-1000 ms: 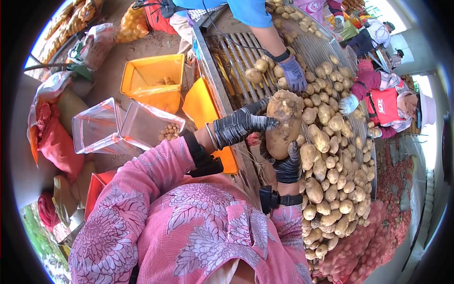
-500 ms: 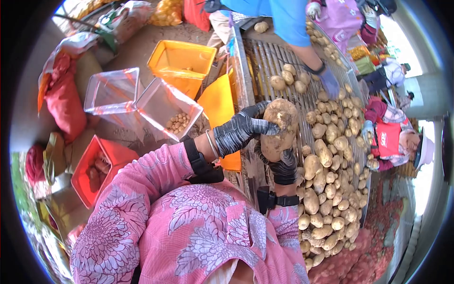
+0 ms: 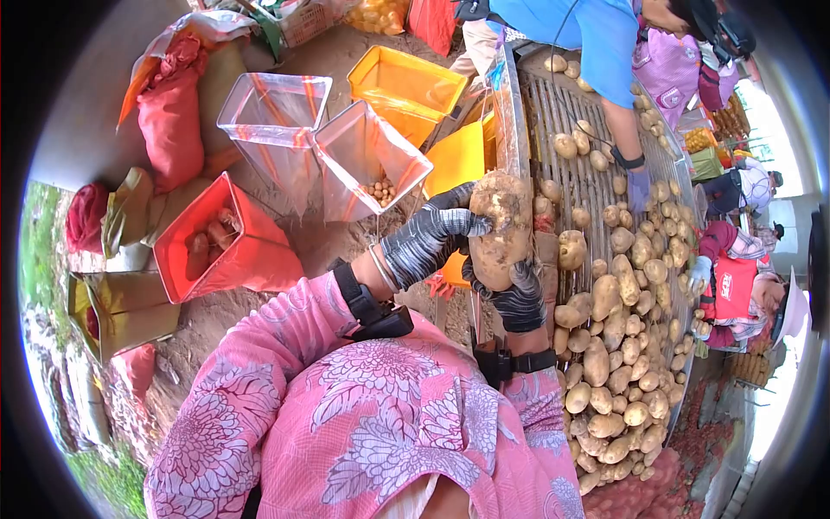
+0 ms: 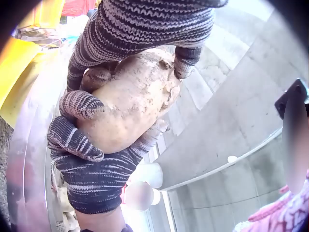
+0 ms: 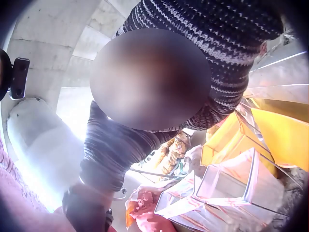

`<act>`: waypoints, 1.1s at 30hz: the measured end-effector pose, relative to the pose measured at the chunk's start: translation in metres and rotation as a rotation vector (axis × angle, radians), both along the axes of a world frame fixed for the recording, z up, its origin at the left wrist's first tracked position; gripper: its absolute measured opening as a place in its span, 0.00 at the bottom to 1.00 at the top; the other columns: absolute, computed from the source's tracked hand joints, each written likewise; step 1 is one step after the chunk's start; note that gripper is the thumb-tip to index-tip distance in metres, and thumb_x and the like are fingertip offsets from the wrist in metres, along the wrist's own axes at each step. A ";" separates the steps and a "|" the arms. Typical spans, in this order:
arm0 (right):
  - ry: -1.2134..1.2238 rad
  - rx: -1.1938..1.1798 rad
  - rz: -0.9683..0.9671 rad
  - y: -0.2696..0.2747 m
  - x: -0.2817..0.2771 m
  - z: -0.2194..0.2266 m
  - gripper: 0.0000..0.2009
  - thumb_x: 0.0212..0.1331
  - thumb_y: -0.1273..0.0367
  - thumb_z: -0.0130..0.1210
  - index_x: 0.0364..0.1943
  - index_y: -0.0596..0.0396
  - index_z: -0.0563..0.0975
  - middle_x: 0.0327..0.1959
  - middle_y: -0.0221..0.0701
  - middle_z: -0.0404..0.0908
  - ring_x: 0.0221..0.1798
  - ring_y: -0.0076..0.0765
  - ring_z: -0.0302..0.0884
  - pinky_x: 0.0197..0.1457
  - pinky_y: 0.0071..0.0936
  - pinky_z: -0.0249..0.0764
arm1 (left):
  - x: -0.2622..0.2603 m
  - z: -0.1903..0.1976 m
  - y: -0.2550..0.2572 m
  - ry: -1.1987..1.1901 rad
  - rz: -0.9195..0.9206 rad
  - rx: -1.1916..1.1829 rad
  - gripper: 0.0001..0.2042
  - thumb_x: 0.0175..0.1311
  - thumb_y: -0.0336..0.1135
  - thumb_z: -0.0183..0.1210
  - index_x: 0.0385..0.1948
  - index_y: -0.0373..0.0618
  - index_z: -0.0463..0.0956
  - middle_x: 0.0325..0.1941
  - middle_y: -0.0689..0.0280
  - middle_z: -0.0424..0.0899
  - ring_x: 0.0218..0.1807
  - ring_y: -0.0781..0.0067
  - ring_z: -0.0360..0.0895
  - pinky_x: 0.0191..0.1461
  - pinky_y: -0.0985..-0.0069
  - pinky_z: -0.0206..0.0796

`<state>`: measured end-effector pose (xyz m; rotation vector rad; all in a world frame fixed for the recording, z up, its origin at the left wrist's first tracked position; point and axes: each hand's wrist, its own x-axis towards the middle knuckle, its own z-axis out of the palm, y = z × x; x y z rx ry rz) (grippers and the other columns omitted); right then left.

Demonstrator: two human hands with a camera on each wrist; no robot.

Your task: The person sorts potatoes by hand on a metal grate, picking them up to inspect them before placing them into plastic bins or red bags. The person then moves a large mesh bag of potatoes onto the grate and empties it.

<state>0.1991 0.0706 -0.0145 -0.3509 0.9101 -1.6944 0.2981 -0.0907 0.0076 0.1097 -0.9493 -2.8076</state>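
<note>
A big, soil-smeared potato point(image 3: 501, 227) is held in front of the body between both hands, above the near edge of the slatted sorting table. My left hand point(image 3: 435, 236), in a grey-and-black striped knit glove, grips its upper left side with the thumb laid across it. From below, my right hand point(image 3: 520, 298) curls its gloved fingers round the lower end. In the left wrist view the pale, dirt-patched potato point(image 4: 130, 106) shows between both gloves. A blurred oval hides the potato in the right wrist view.
Many loose potatoes point(image 3: 618, 346) cover the slatted table point(image 3: 545, 112). Across it, a person in blue point(image 3: 562, 35) reaches in with a gloved hand. Left of the table stand yellow point(image 3: 406, 82) and clear bins point(image 3: 346, 156), plus a red crate point(image 3: 259, 251) with dark reddish items inside.
The head view has swung left, so bins and table appear further right and the red crate shows fully. Both hands keep hold of the potato. The blue-clad person's arm has shifted.
</note>
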 end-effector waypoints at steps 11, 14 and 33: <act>0.243 -0.053 -0.080 0.009 -0.005 -0.027 0.43 0.42 0.61 0.65 0.64 0.58 0.55 0.59 0.38 0.63 0.61 0.44 0.63 0.63 0.40 0.62 | 0.009 0.020 0.022 -0.071 0.233 -0.227 0.38 0.53 0.35 0.62 0.65 0.43 0.51 0.61 0.64 0.64 0.62 0.73 0.62 0.64 0.75 0.55; 0.176 -0.090 -0.053 0.007 -0.013 -0.025 0.43 0.40 0.64 0.65 0.63 0.59 0.55 0.58 0.39 0.65 0.60 0.45 0.64 0.65 0.42 0.61 | 0.005 0.021 0.019 -0.053 0.220 -0.381 0.37 0.53 0.33 0.61 0.66 0.45 0.50 0.61 0.65 0.65 0.61 0.73 0.63 0.60 0.77 0.59; -0.032 -0.093 0.076 -0.014 -0.033 -0.016 0.46 0.43 0.47 0.57 0.66 0.51 0.50 0.66 0.45 0.54 0.67 0.50 0.55 0.69 0.49 0.52 | -0.024 0.005 0.018 -0.058 0.433 -0.795 0.44 0.46 0.35 0.70 0.64 0.40 0.49 0.60 0.60 0.64 0.63 0.70 0.60 0.66 0.70 0.54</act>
